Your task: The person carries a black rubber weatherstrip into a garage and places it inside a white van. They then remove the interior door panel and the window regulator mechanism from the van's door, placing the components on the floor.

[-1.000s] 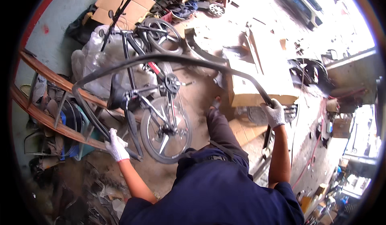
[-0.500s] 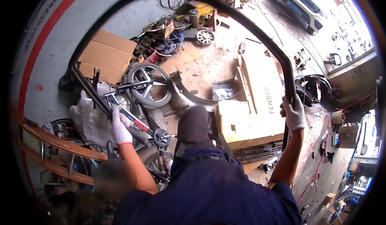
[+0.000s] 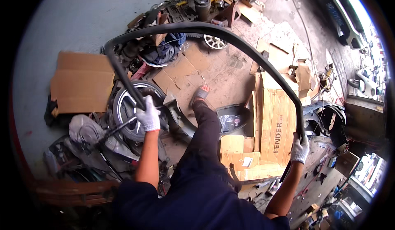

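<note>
A long black rubber door seal [image 3: 263, 61] arches in front of me, bent into a wide loop with a sharper corner at its upper left. My left hand [image 3: 149, 115], in a white knitted glove, is closed round the loop's left end, above the bicycle wheel [image 3: 117, 110]. My right hand [image 3: 300, 150], gloved the same way, grips the seal's right side beside a long cardboard box [image 3: 269, 127]. A short piece of the strip runs on below my right hand.
My sandalled foot [image 3: 201, 92] is on the floor ahead, near a curved dark panel [image 3: 181, 121]. Leftward stand a folded cardboard sheet [image 3: 84, 80] and wrapped parts [image 3: 86, 129]. Car parts and clothes [image 3: 168, 51] pile up ahead; a car [image 3: 339, 14] is far right.
Stepping forward, I have brought one leg out over the floor. The seal's top has come lower and nearer, and the loop looks smaller. My hands keep hold of it.
</note>
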`<state>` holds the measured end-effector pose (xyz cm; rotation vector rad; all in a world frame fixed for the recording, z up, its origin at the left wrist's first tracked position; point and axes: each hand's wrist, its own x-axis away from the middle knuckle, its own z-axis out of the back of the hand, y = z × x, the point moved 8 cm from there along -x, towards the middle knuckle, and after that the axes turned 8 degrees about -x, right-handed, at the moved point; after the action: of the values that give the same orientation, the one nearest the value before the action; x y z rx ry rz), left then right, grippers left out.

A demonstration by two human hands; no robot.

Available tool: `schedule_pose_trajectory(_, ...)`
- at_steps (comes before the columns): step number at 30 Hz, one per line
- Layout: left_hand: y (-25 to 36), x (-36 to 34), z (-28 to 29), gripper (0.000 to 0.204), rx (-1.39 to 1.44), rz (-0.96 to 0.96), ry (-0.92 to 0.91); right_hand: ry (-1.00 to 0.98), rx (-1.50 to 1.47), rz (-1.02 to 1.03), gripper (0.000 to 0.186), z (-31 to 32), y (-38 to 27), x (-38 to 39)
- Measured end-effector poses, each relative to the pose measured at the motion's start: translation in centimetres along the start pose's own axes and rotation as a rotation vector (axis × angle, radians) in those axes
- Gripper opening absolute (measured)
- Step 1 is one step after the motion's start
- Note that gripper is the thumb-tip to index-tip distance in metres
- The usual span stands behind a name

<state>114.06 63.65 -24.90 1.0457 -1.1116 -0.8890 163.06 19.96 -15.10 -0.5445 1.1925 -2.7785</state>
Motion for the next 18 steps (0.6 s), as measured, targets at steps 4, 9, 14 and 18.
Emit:
schedule_pose_trajectory(4, 0.2, -2.8, -11.4, 0.018, -0.327, 0.123, -0.130, 0.111, 0.046, -0.249, 0.022, 0.1, -2.8, -4.7)
schedule_pose_trajectory(9, 3.2, -2.7, -24.1, 0.018, -0.445, 0.125, -0.392, 0.300, -0.236, -0.204, 0.014, 7.0, -7.0, -8.1)
schedule_pose_trajectory(14, 10.7, 9.6, -44.1, 0.013, -0.440, -0.155, -0.902, 0.225, -0.237, -0.289, 0.017, 7.1, -12.6, -11.8)
schedule_pose_trajectory(18, 17.9, 29.9, -58.5, 0.018, -0.710, -1.201, -1.555, -0.011, -0.687, 0.029, 0.028, 5.3, -23.1, -21.0)
